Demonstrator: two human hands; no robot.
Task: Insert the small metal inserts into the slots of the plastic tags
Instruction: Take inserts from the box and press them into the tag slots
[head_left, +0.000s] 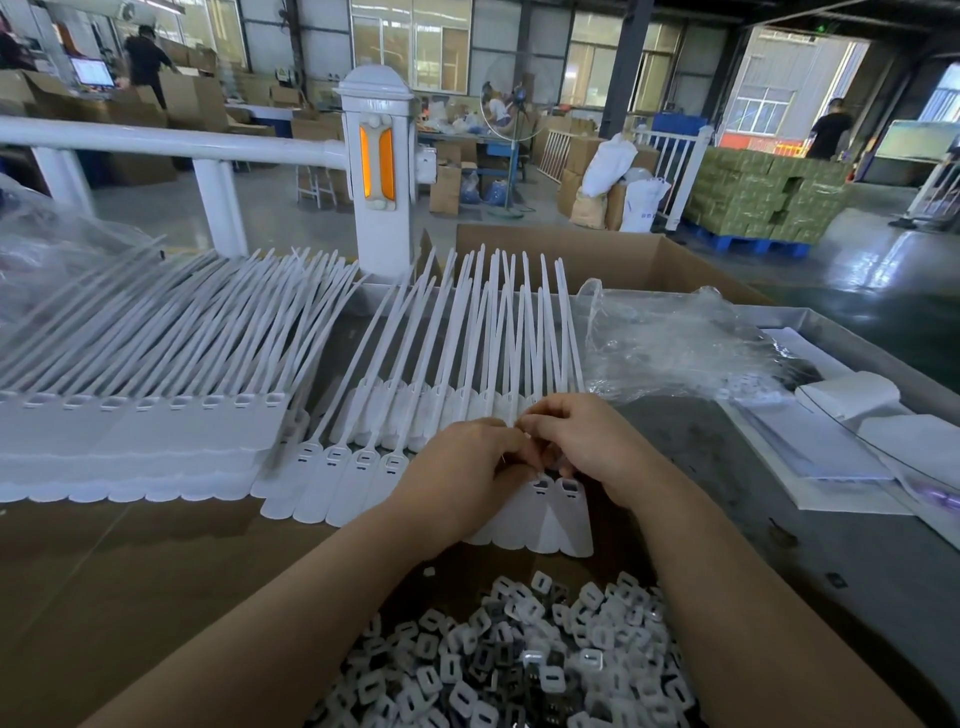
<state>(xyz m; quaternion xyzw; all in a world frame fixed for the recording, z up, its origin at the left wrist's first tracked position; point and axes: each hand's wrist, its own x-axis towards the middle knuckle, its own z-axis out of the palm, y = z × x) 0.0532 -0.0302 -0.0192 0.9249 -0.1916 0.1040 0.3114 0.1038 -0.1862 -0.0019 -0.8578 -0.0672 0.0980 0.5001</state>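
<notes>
1. Both hands meet over the front row of tags (550, 512). The left hand (462, 462) has its fingers curled down onto the tag heads, and the right hand (587, 447) curls in from the other side, fingertips touching the left's. They seem to pinch something small between them, probably an insert, but it is hidden, so I cannot tell what either hand grasps.

2. Two tag heads with open slots (542, 484) show just under the fingertips, toward the wrists. Further tags in the same row lie beyond the left hand's outer side, and their slots look filled already.

3. The heap of inserts (524, 670) lies near the person, below and between both forearms, well apart from the fingers.

4. A stacked sheet of tags (140, 431) lies far out to the left of the left hand. A crumpled bag (675, 343) sits beyond the right hand.

5. Risk: an insert pressed in tilted or the wrong way round would likely jam or sit proud of the slot. The fingers cover the slot, so seating is done by feel.

6. Risk: the tags overlap loosely, and a sideways push from either hand could slide the row and misalign the next slots.

7. Risk: a forearm dragging back over the heap could scatter inserts off the cardboard (130, 571).

8. Risk: the long straps (498, 332) fan out beyond the fingertips and could snag on a lifted tag.
</notes>
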